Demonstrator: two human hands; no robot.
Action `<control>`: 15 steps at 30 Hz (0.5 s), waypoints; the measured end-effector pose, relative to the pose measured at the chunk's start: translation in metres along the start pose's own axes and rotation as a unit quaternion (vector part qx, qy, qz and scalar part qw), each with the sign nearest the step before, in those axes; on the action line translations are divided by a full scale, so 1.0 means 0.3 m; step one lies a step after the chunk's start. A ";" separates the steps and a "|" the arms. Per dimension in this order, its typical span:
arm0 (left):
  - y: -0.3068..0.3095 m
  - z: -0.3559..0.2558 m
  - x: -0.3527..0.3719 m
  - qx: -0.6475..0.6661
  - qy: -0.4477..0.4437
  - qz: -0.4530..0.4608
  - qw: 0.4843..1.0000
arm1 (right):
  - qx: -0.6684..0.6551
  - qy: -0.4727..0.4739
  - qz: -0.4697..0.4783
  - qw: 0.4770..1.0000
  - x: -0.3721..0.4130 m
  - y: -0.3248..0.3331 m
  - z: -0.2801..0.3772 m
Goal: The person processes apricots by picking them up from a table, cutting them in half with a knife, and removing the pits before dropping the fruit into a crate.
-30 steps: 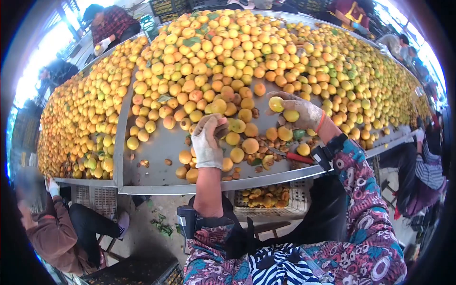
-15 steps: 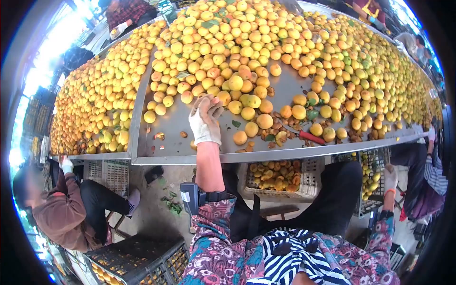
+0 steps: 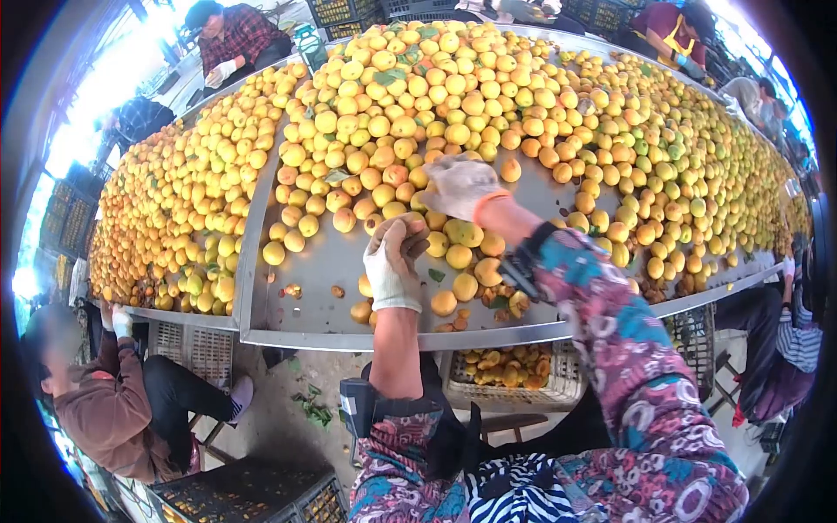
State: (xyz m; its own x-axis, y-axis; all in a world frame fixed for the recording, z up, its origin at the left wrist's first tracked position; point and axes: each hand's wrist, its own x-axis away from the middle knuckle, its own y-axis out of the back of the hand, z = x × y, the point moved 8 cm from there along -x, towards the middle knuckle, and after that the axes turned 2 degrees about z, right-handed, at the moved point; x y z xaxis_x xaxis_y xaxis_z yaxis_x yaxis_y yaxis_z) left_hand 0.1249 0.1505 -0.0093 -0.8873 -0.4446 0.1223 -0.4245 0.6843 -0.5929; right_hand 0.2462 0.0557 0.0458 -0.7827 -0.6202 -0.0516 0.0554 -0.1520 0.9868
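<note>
My left hand (image 3: pixel 397 266), in a white glove with brownish fingers, is raised over the near part of the metal table (image 3: pixel 305 318). Its fingers are pinched together, and I cannot tell what is between them. Beside it, my right hand (image 3: pixel 464 186), also gloved, reaches over the near edge of a heap of apricots (image 3: pixel 418 87). The back of that hand faces me and its fingertips are smeared among the fruit. A few loose apricots (image 3: pixel 444 302) and cut pieces lie below the two hands. The right forearm crosses the table's front rim.
A crate of cut apricots (image 3: pixel 510 366) stands under the table edge before my knees. A metal divider (image 3: pixel 261 218) separates another heap on the left. One person (image 3: pixel 113 392) sits at left; others work across the table. A dark crate (image 3: pixel 248 497) stands at lower left.
My right hand has come up from beside the crates at lower right to the apricot heap. Its arm now covers where a red-handled knife lay. My left hand stays pinched, slightly lower in view.
</note>
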 end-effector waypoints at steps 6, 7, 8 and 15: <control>-0.018 -0.015 -0.022 -0.018 -0.011 0.000 1.000 | -0.001 0.026 0.110 0.994 0.102 -0.081 0.005; -0.019 -0.010 -0.026 -0.039 -0.008 0.013 0.999 | -0.048 0.057 0.108 0.991 0.156 -0.086 -0.021; -0.020 -0.006 -0.030 -0.052 -0.004 0.024 0.998 | -0.047 0.067 0.067 0.994 0.211 -0.065 -0.071; -0.053 -0.005 0.019 -0.085 0.001 0.022 0.996 | -0.138 -0.124 -0.066 0.980 0.725 0.188 -0.467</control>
State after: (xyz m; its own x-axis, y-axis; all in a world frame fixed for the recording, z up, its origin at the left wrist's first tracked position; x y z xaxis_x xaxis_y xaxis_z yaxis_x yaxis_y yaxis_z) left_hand 0.1263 0.1380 0.0019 -0.9059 -0.4112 0.1010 -0.4097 0.7911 -0.4541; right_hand 0.1660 -0.1957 0.0688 -0.9189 -0.3803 -0.1045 0.0817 -0.4428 0.8929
